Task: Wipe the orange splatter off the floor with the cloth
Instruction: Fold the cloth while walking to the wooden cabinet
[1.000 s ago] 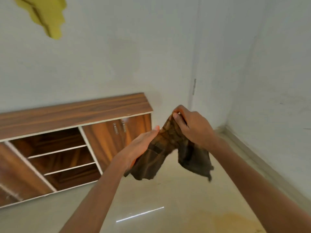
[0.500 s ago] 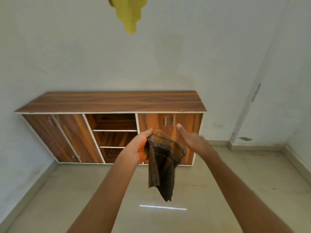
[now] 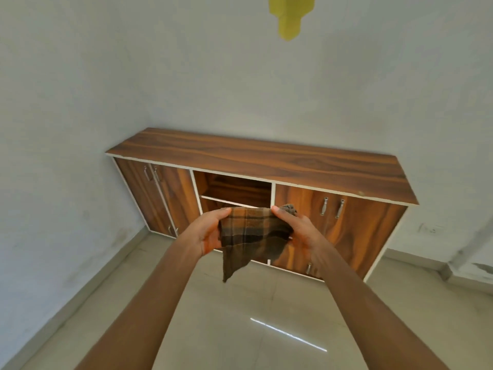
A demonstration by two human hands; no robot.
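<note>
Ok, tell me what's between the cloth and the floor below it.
Nothing visible. The cloth hangs in both hands, left hand and right hand, over bare floor. No orange splatter shows in this view.

Bare forearms — no sleeves

- A long wood-grain cabinet [image 3: 266,166] with white edging stands against the pale wall [image 3: 186,76] ahead of me.
- It has paired doors with metal handles [image 3: 332,208] at each end and open shelves [image 3: 234,193] in the middle.
- The floor [image 3: 240,329] is glossy beige tile, catching a thin bright streak of light [image 3: 288,335].
- Something yellow [image 3: 290,14] hangs at the top of my view.
- The side wall [image 3: 40,209] on my left is scuffed low down.
</note>
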